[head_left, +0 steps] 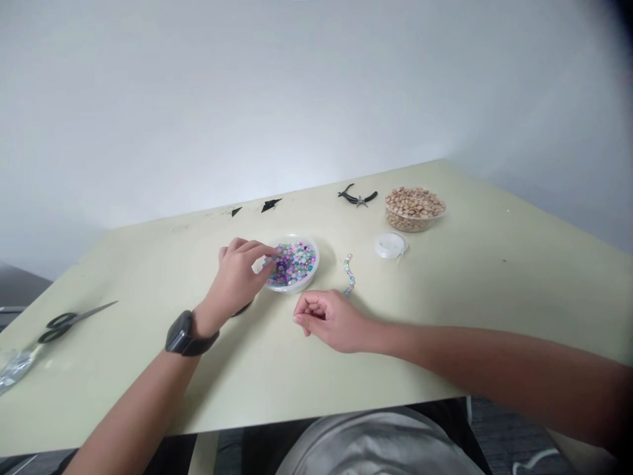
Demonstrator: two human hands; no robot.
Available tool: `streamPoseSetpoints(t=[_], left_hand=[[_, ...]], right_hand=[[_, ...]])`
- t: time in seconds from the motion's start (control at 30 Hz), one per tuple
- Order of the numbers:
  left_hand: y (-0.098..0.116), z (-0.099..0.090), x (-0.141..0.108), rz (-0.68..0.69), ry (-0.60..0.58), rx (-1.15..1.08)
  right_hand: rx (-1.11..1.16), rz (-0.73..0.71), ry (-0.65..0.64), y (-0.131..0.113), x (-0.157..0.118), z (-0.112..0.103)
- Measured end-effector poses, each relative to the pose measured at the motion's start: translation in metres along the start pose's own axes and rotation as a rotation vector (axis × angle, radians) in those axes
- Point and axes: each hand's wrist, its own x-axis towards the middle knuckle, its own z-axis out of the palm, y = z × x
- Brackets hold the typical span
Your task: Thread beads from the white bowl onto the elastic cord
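My left hand (235, 280), with a black watch (185, 333) on its wrist, reaches over the rim of a round white dish (309, 280) filled with small purple, pink, teal and silver beads (291, 264). Its fingertips are at the beads, and I cannot tell whether they pinch one. My right hand (329, 321) rests on the table with its fingers curled, holding nothing visible. Just beyond it lies a short strand of pale beads (349, 274). A white spool of cord (390, 245) sits further right.
On the pale green table (306, 369) are black-handled pliers (357, 196), a clear tub of tan beads (414, 209), black scraps (270, 204), scissors (64, 326) and crumpled foil (14, 369) at the left edge. A wall stands behind.
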Motion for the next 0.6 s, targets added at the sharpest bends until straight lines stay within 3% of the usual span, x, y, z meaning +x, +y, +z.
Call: streamPoseSetpoints(t=[0.07, 0.17, 0.6], left_hand=[[0.002, -0.005, 0.014, -0.030, -0.201, -0.006], [0.007, -0.009, 0.025, -0.053, -0.313, 0.019], [0.011, -0.002, 0.022, -0.092, -0.238, 0.058]], right_hand=[[0.007, -0.002, 0.009, 0.002, 0.000, 0.000], [0.013, -0.005, 0.016, 0.003, 0.001, 0.000], [0.008, -0.019, 0.014, 0.004, 0.002, 0.000]])
